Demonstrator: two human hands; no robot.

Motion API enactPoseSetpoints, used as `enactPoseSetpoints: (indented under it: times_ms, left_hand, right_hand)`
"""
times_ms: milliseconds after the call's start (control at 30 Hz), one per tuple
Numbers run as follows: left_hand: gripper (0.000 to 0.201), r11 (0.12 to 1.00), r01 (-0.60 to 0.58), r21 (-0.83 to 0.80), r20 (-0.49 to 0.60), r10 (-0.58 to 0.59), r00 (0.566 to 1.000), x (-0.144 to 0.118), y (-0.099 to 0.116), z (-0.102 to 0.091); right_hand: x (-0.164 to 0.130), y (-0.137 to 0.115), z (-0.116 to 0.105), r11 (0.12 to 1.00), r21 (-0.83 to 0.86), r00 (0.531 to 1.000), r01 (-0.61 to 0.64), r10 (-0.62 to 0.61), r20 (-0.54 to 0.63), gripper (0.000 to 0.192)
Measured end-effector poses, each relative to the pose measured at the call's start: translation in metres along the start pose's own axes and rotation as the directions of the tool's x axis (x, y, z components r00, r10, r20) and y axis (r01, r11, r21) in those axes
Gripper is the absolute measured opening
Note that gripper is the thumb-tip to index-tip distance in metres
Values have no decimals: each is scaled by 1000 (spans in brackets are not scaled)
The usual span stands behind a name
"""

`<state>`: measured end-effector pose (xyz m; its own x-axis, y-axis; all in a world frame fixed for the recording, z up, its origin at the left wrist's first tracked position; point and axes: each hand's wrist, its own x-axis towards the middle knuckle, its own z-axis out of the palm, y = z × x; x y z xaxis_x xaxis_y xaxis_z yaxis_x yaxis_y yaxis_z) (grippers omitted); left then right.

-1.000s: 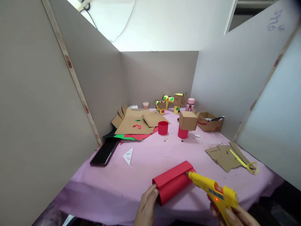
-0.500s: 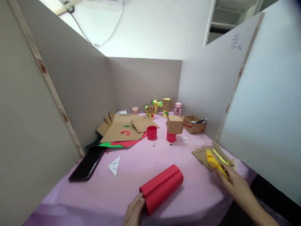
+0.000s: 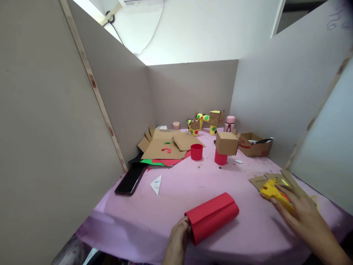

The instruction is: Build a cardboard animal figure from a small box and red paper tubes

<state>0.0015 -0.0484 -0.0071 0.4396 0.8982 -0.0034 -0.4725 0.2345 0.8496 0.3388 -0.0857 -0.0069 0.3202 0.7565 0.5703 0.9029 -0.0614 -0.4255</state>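
Left hand (image 3: 178, 241) pinches the near end of the red paper roll (image 3: 211, 217), light and crushable, best held at its ends; right hand (image 3: 300, 215) lies spread over the yellow glue gun (image 3: 271, 189).

The left hand (image 3: 178, 241) steadies the near end of a red paper roll (image 3: 211, 217) lying on the pink cloth (image 3: 154, 221). Well to the right, the right hand (image 3: 302, 215) lies over a yellow glue gun (image 3: 271, 190) resting on cardboard scraps (image 3: 275, 178). Farther back stand two red cups (image 3: 196, 151), one topped by a small box (image 3: 226, 142). A phone (image 3: 131, 179) lies at the left.
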Motion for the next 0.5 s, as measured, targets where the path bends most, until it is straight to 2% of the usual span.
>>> enactPoseSetpoints:
  times_ms: [33, 67, 133, 167, 233, 367, 433, 500]
  left_hand:
    - [41, 1000, 11, -3, -20, -12, 1000, 1, -1, 0]
    - [44, 1000, 28, -2, -50, -28, 998, 1, -1, -1]
    - [49, 998, 62, 3, -114, -61, 992, 3, -4, -3]
    - [51, 997, 74, -2, -136, -74, 988, 3, -5, -5]
    - [52, 996, 81, -30, -150, -84, 985, 5, -9, -9]
    - [52, 994, 89, -61, -211, -100, 972, 8, -16, -19]
    - [54, 995, 95, -7, -234, -94, 968, 8, -16, -21]
    - [59, 986, 133, 96, -220, -109, 969, 7, -10, -17]
  right_hand:
    - [0, -17, -1, 992, 119, 999, -31, 28, 28, 54]
    - [0, -34, -2, 967, 228, 990, -115, 94, 102, 49]
    - [0, -69, -1, 866, 400, 922, -299, 155, 355, 47]
    - [1, -84, 0, 803, 459, 881, -381, 165, 444, 47]
    - [4, -107, 4, 690, 523, 820, -500, 183, 542, 47]
    - [10, -122, 17, 460, 577, 710, -675, 190, 678, 45]
    - [11, -123, 22, 418, 578, 685, -701, 169, 709, 43]
    - [9, -123, 24, 399, 583, 679, -707, 152, 719, 40]
